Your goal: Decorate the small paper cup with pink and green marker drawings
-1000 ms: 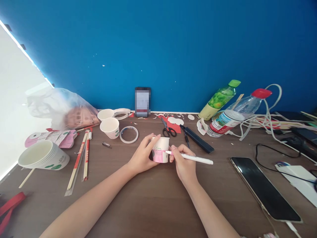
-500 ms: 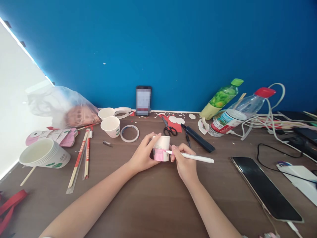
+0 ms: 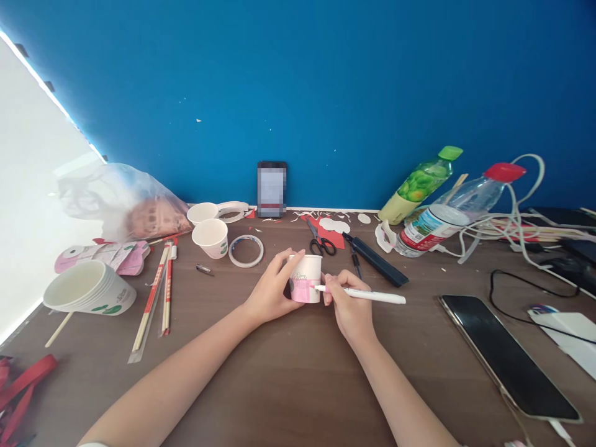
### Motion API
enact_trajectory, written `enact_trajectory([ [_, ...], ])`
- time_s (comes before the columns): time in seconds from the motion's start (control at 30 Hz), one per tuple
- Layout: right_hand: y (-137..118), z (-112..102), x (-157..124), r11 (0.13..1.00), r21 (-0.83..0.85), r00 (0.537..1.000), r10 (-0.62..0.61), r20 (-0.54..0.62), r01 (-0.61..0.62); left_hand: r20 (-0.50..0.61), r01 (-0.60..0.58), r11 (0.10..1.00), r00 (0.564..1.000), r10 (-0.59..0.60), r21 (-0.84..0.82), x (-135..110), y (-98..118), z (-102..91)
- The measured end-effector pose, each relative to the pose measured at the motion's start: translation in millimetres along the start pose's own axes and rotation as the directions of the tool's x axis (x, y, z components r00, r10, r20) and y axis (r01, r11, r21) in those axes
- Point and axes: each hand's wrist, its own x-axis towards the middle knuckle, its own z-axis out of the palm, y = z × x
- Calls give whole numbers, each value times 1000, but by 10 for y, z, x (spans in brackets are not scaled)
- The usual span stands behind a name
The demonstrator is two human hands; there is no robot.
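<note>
A small white paper cup (image 3: pixel 306 273) with a pink band round its lower half stands upright on the brown table (image 3: pixel 288 385). My left hand (image 3: pixel 270 290) wraps round its left side, fingers curled on the wall. My right hand (image 3: pixel 347 304) pinches a white marker pen (image 3: pixel 367 295), whose pink tip touches the cup's pink band on the right side.
Black scissors (image 3: pixel 321 243), a tape ring (image 3: pixel 246 251), two empty paper cups (image 3: pixel 210 237) and a black box cutter (image 3: pixel 378 268) lie behind. A cup stack (image 3: pixel 88 289) and chopsticks (image 3: pixel 158 292) are left; bottles (image 3: pixel 433 223), cables and a phone (image 3: pixel 507 355) right.
The hands, cup and pen hold almost the same pose. Only the view has drifted slightly, so everything sits a little further right in the picture.
</note>
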Motion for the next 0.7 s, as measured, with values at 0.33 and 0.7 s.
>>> enact_trajectory([
  [0.33,16,-20,9,1000,3,1000,4,28,-4,12,27,1000,1000,-27,-1,4,18,-14],
  [0.7,-15,8,-7,999,40,999,22,42,-23,4,16,1000,1000,-16,-16,5,9,-8],
])
